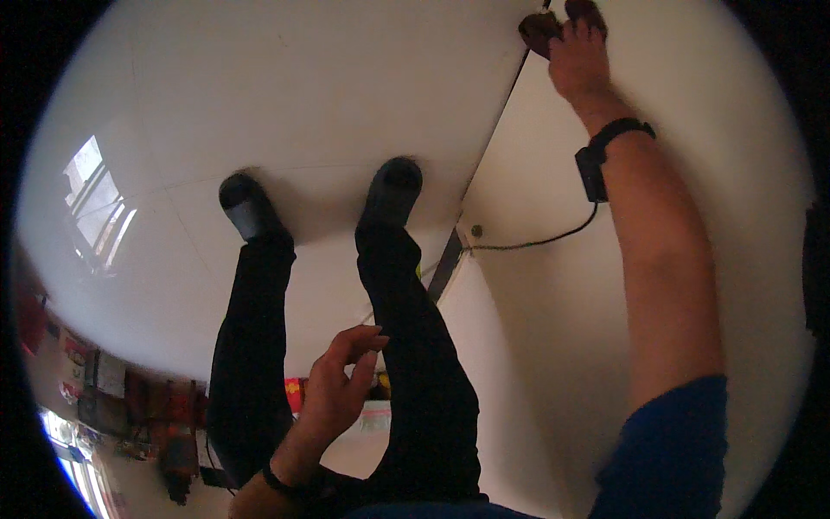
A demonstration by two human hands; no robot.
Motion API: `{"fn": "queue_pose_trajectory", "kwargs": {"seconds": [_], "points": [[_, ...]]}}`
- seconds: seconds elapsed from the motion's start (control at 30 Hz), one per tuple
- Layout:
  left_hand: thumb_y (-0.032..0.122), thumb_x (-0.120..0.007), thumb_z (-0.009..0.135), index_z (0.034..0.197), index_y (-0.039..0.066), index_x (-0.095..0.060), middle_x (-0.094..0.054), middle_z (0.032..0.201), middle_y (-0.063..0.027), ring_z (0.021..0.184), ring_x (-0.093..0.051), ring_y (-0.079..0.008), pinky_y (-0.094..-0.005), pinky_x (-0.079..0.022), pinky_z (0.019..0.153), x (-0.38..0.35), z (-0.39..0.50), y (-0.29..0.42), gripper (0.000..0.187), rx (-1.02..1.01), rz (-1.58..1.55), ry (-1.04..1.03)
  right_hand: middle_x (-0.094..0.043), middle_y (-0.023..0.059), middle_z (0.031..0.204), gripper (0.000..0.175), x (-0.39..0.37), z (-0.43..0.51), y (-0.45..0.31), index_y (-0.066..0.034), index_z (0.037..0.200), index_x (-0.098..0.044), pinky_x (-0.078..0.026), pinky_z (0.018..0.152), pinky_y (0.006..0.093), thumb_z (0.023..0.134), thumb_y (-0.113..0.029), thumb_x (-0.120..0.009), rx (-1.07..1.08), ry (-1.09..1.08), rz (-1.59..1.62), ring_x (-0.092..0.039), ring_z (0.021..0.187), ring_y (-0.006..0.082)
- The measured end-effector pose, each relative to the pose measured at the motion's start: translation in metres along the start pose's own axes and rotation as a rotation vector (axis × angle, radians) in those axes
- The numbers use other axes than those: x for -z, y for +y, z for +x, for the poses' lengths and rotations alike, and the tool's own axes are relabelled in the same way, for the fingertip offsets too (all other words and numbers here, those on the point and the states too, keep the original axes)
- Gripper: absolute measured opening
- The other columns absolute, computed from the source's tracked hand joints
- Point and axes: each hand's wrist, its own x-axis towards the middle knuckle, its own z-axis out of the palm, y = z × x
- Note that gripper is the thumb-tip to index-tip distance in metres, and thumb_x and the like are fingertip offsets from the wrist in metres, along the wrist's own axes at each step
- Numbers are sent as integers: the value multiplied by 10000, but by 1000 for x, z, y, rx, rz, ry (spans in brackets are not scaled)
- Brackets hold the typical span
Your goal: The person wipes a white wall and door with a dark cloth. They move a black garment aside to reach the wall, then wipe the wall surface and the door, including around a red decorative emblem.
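At the top right, my right hand (pixel 580 61) reaches far out against a pale wall (pixel 681 84), its fingers on a dark reddish-brown item (pixel 541 31) whose exact kind I cannot tell. That item lies by the dark line where the wall meets the glossy floor (pixel 324 97). My left hand (pixel 340 379) hangs in front of my legs with its fingers loosely curled, and nothing shows in it. A black band with a small box (pixel 591 174) circles my right forearm, and a thin cable (pixel 538 244) runs from it.
My dark shoes (pixel 397 185) stand on the pale floor. A wall corner with a dark edge strip (pixel 446 266) juts in beside my leg. Many mixed goods (pixel 162 402) lie behind me at the lower left, near a bright window (pixel 74 460).
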Motion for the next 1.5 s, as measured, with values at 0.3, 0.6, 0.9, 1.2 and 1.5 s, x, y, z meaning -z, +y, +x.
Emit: {"fn": "queue_pose_trajectory", "kwargs": {"seconds": [0.3,0.6,0.9,1.2,1.5], "points": [[49,-525,1090,1418,21,-530,-682,1362,-216,1306,-667,-333,-476,-558,1086,8,3,31,329,144,-2,-47,-536,195,1558,458,-45,-187,-232,-52,1380,-681,-188,1287,577,1066,-322,-486,266,-297,293,-373,1514,417],[18,-487,1057,1389,36,-554,-704,1312,-169,1282,-669,-272,-441,-501,1133,7,26,30,338,25,-55,-27,-703,150,1346,312,-59,-200,-263,-107,1161,-827,-388,1168,503,984,-272,-632,480,-594,513,-519,1377,338],[98,-518,1093,1393,28,-554,-740,1241,-165,1236,-692,-281,-426,-513,1103,-12,37,-16,311,-31,24,22,-724,163,1107,193,-34,-263,-270,-105,977,-790,-444,1057,468,947,-170,-610,298,-408,720,-607,1183,315],[161,-574,1099,1382,32,-580,-744,1255,-190,1183,-721,-305,-415,-552,1026,-35,24,-61,311,-47,179,84,-698,170,1308,310,-4,-334,-232,-46,1158,-791,-338,1189,536,976,-208,-598,393,-537,496,-557,1337,366],[151,-582,1098,1373,29,-576,-755,1237,-185,1147,-737,-286,-405,-577,970,-48,17,-111,301,-168,105,112,-576,241,1511,395,-31,-347,-246,10,1266,-751,-252,1266,581,1007,-224,-567,280,-448,482,-420,1505,402]]}}
